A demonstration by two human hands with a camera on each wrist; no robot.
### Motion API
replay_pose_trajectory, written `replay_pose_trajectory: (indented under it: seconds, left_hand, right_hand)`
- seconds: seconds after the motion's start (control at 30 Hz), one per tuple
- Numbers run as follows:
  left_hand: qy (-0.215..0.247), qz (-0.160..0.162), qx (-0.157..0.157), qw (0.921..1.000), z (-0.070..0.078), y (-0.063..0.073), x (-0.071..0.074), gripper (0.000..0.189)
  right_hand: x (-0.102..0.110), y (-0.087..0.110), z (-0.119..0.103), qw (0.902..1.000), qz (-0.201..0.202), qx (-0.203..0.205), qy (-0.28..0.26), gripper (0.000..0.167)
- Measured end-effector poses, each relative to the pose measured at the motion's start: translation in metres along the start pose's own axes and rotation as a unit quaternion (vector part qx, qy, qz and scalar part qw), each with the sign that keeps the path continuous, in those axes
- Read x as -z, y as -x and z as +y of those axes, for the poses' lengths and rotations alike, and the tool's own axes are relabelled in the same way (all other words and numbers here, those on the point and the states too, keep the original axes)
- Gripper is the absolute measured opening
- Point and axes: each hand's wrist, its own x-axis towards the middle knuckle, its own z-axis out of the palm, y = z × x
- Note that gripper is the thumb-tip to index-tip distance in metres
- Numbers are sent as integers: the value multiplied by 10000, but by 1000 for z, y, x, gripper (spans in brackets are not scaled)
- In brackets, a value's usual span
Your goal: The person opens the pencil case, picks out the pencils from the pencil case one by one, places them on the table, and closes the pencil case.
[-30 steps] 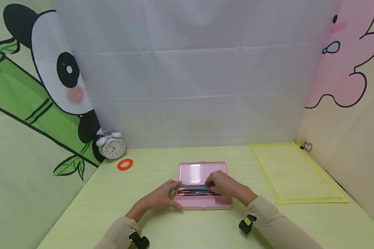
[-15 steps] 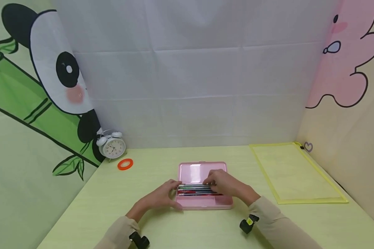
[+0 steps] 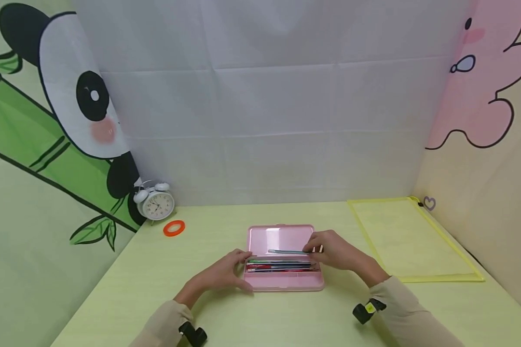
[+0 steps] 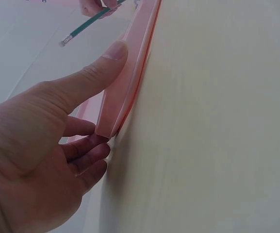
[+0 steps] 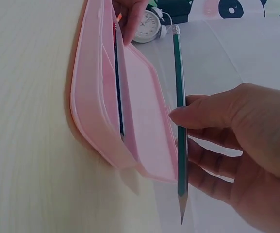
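A pink pencil case (image 3: 282, 287) lies with its lid open on the table in the head view, several pencils and pens (image 3: 269, 266) inside. My left hand (image 3: 221, 273) holds its left end; in the left wrist view the thumb lies along the front wall and the fingers curl at the corner of the case (image 4: 120, 102). Above the lid, my right hand (image 3: 338, 249) pinches a green pencil (image 3: 284, 251). The right wrist view shows this pencil (image 5: 179, 77) between thumb and fingers, its white eraser end toward the left hand and its sharpened tip pointing the other way.
A white alarm clock (image 3: 157, 205) stands at the back left, with an orange ring (image 3: 174, 233) in front of it. A yellow-edged mesh zip pouch (image 3: 434, 278) lies flat at the right. White cloth (image 3: 269, 106) hangs behind the table.
My right hand has drawn the green pencil out of the case, up and to the right over the lid. The left hand stays at the case's left end.
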Motion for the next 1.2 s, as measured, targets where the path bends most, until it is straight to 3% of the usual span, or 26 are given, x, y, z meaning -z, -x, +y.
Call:
replay_pose_trajectory:
  seconds: [0.3, 0.57, 0.83, 1.2]
  left_hand:
    - [-49, 9, -36, 10000, -1, 0, 0, 99]
    - [-29, -20, -4, 10000, 0, 1, 1, 98]
    - [-23, -22, 10, 10000, 0, 0, 2, 97]
    - [-34, -15, -24, 10000, 0, 1, 3, 97]
  right_hand:
    - [31, 24, 16, 9997, -256, -9, -36, 11]
    - [54, 37, 25, 9957, -612, -670, -173, 13]
    - [56, 49, 38, 9863, -996, -1311, 34, 16]
    - [55, 56, 52, 9738, -1080, -1953, 445, 26]
